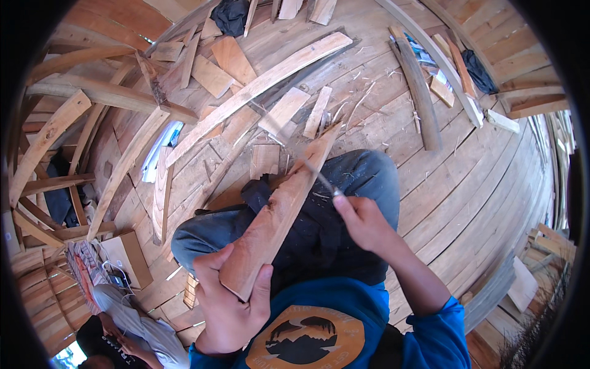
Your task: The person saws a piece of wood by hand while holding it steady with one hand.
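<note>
Head view, looking steeply down on a person seated on a curved plank floor (pixel 467 184), knees in blue jeans and a blue shirt with a round orange-and-black print at the lower edge. The left hand (pixel 230 307) comes up from the bottom of the picture and has its fingers (pixel 206 261) and thumb wrapped round the near, lower end of a long reddish wooden slat (pixel 279 212), holding it firmly. The slat runs slanting up and to the right across the lap, its far tip (pixel 332 132) pointing away from the body and resting at or just above the floor boards; whether it touches them I cannot tell. The right hand (pixel 362 221) reaches in from the lower right, fingers closed round the handle of a thin metal blade (pixel 316 175), whose shaft angles up and to the left and meets the slat's right edge a little above its middle. A dark cloth (pixel 255 190) lies over the left knee, under the slat. Pale shavings (pixel 356 101) are scattered on the floor beyond the knees. Just past them lie several short flat offcuts (pixel 284 111), and a long curved plank (pixel 258 89) stretches from the upper middle down to the left. Another dark bent plank (pixel 421 101) lies at the upper right. At the lower left, well apart from the hands, stands a cardboard box (pixel 126 258), and another person (pixel 132 335) in pale trousers sits in the corner.
</note>
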The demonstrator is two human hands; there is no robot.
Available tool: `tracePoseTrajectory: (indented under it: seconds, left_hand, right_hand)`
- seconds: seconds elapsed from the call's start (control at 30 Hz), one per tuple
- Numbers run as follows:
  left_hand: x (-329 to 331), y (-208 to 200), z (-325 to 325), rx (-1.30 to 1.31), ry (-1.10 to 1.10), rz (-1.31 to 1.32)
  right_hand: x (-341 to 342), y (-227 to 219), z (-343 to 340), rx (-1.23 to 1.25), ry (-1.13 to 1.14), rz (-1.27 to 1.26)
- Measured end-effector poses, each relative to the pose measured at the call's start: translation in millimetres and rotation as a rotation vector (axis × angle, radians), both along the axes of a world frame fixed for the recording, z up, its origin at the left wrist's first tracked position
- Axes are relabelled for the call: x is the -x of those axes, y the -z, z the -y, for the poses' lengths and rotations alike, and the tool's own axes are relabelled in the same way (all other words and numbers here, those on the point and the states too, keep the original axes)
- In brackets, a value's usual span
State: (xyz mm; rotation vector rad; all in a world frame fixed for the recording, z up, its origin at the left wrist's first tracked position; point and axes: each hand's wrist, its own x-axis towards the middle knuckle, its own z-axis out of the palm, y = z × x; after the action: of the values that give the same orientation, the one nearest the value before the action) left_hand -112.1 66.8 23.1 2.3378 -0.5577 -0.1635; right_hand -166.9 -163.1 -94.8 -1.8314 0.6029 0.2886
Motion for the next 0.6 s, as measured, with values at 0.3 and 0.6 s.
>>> tracePoseTrajectory:
  seconds: [0.3, 0.6]
  left_hand:
    - [0, 2, 1, 0.034, 0.138, 0.045]
    - [5, 9, 0, 0.109, 0.111, 0.012]
  right_hand:
    - [-3, -56, -15, -0.116, -0.208, 0.130]
    - [4, -7, 18, 0.001, -0.103, -0.124]
